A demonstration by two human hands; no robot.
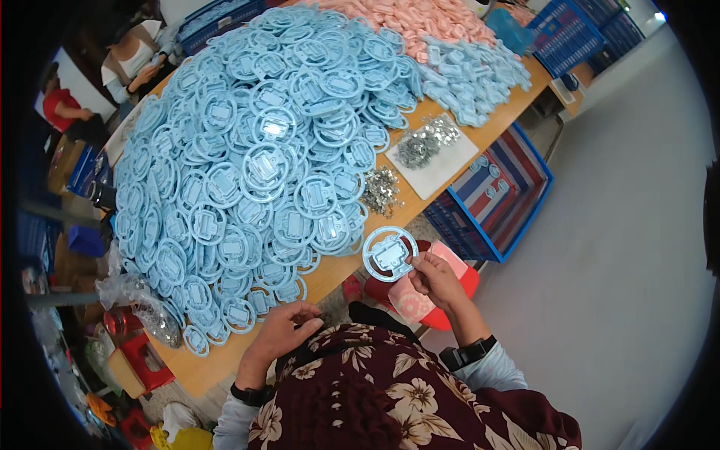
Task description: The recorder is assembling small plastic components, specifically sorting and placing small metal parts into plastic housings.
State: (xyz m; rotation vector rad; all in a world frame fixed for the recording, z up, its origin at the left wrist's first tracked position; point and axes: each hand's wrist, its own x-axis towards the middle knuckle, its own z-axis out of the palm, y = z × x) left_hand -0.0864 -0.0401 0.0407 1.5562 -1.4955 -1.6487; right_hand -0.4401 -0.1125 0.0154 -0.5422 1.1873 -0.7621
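A wooden surface (199, 371) is carrying a broad heap of light-blue ring-shaped plates (262, 165), which we are taking as our landmark. We are judging the work to be far from done, since this heap is dwarfing everything else. To its right and below it, a blue crate (527, 220) is holding only a few pale-blue round pieces (493, 171); whether these are finished, we are not managing to tell. Beyond the heap, salmon-pink parts (427, 22) are lying piled, and beside its far right edge smaller pale-blue parts (472, 79) are forming another pile. Between heap and crate we are noting a white board (431, 178). On the heap's near side, the left hand (289, 326) is curling loosely, gripping nothing we are able to see; to the heap's right, the right hand (435, 279) is pinching one plate (390, 253) by its rim. Small silvery pieces (381, 191) are lying just beside the heap and on the board, apparently awaiting use.
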